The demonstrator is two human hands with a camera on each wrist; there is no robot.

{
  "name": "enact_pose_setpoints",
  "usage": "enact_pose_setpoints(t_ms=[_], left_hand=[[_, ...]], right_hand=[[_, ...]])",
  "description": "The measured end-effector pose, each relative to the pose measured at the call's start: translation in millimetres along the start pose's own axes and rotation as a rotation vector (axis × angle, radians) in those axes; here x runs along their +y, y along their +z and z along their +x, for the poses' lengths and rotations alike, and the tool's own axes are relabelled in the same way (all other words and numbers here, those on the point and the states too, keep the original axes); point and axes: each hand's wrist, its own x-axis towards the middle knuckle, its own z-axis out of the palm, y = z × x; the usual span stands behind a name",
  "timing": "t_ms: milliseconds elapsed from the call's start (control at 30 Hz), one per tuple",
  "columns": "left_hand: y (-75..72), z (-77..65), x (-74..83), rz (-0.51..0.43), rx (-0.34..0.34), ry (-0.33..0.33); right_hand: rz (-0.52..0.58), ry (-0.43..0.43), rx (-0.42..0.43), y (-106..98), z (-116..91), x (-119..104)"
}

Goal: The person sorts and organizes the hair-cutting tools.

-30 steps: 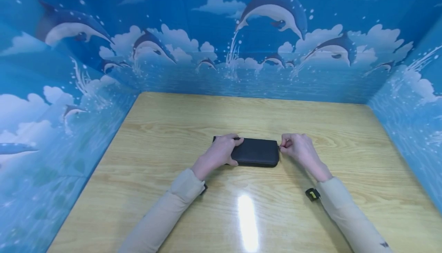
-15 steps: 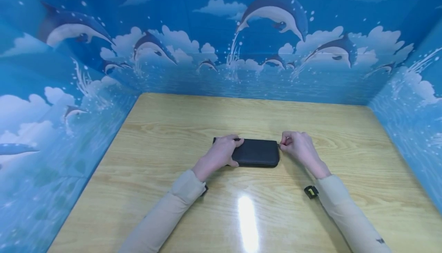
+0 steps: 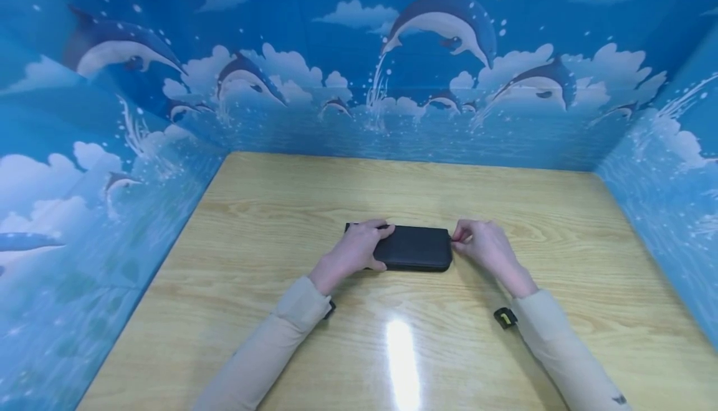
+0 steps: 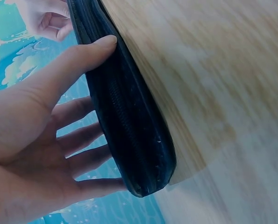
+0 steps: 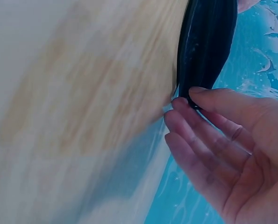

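A black zip-around wallet point(image 3: 412, 250) lies flat on the wooden table. My left hand point(image 3: 358, 247) grips its left end, the thumb along the near edge and the fingers over the top toward the far edge. In the left wrist view, a closed-looking zip point(image 4: 122, 114) runs along the wallet's side below the thumb. At the wallet's right end, my right hand point(image 3: 487, 249) pinches the zip pull between thumb and forefinger; the pull is mostly hidden by the fingertips. The right wrist view has the thumb point(image 5: 223, 102) right at the wallet's corner.
The pale wooden table point(image 3: 291, 193) stretches around the wallet. Blue dolphin-print cloth point(image 3: 359, 55) stands behind and on both sides. A small black device point(image 3: 505, 318) is by the right cuff.
The right hand at the wallet's right end has shifted very slightly toward the near side. The left hand and the wallet have stayed in place.
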Motion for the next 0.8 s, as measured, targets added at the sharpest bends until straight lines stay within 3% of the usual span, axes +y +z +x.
enact_pose_setpoints(t_ms=[267,367,600,800], left_hand=[[9.6,-3.7,-7.3,0.044,-0.087,0.031],[13.6,-5.3,-9.2,0.018,-0.079,0.036],[14.1,-10.8,-11.9,-0.071,0.002,0.012],[2.7,-20.4,-10.7,-0.052,0.174,-0.044]], right_hand=[[0.008,0.017,0.012,4.8,-2.4,-3.0],[0.020,0.022,0.028,6.8,-2.5,-3.2],[-0.021,0.038,0.088,2.0,-5.0,-12.5],[-0.007,0.006,0.155,-7.8,-7.4,-41.9]])
